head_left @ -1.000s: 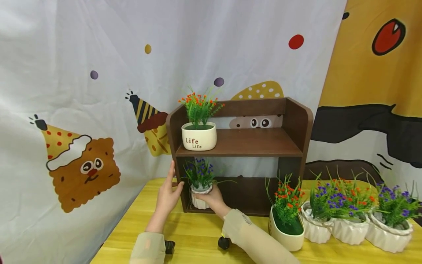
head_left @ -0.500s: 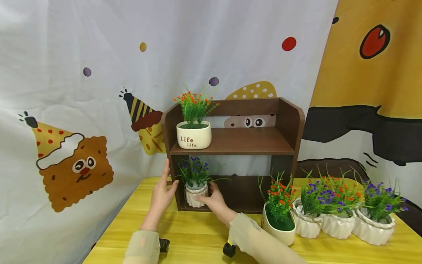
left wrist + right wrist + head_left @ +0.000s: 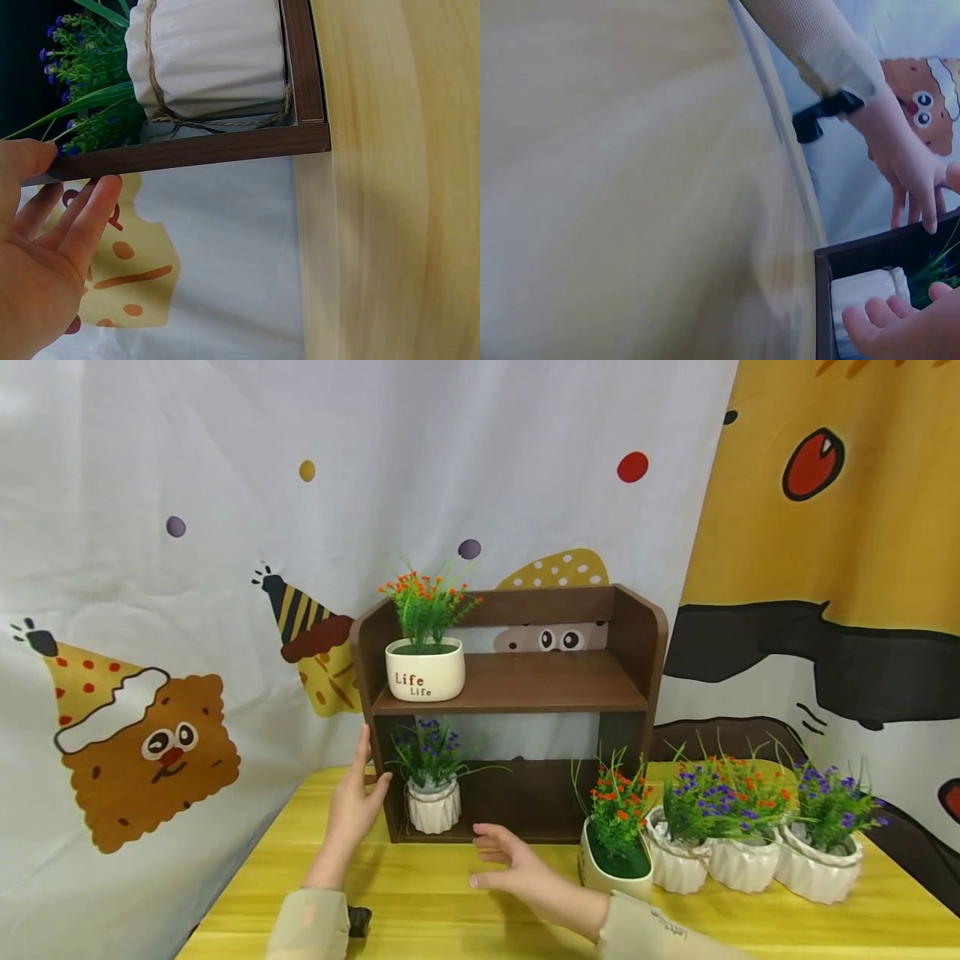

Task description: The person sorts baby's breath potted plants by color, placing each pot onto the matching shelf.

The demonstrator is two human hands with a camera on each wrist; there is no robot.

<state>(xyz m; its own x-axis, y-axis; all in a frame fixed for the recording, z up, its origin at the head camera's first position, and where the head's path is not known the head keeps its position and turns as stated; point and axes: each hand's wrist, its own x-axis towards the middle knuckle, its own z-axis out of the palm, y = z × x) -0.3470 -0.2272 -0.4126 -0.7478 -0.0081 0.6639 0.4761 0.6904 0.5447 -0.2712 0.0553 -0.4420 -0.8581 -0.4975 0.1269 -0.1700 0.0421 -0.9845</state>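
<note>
A two-tier dark brown shelf (image 3: 517,706) stands on the table. My left hand (image 3: 352,806) holds its left side panel, thumb at the inner front edge and fingers along the outside; the left wrist view shows the panel (image 3: 202,145) between thumb and fingers. Just inside, on the lower tier, stands a white fluted flowerpot (image 3: 433,807) with purple artificial flowers and a twine tie. My right hand (image 3: 517,872) is in front of the shelf, fingers loosely bent, nothing in them. On the upper tier's left end sits a cream "Life" flowerpot (image 3: 425,670) with orange flowers.
Right of the shelf, a cream oval flowerpot (image 3: 618,860) with orange flowers stands beside several white flowerpots (image 3: 742,860) with purple and orange flowers. All are on the yellow wood-grain table (image 3: 420,902). A cartoon-printed curtain (image 3: 225,460) hangs behind.
My right hand has let go of the white flowerpot and drawn back to the right, toward me. The flowerpot stays on the lower tier. The head view has shifted; my left hand stays at the panel.
</note>
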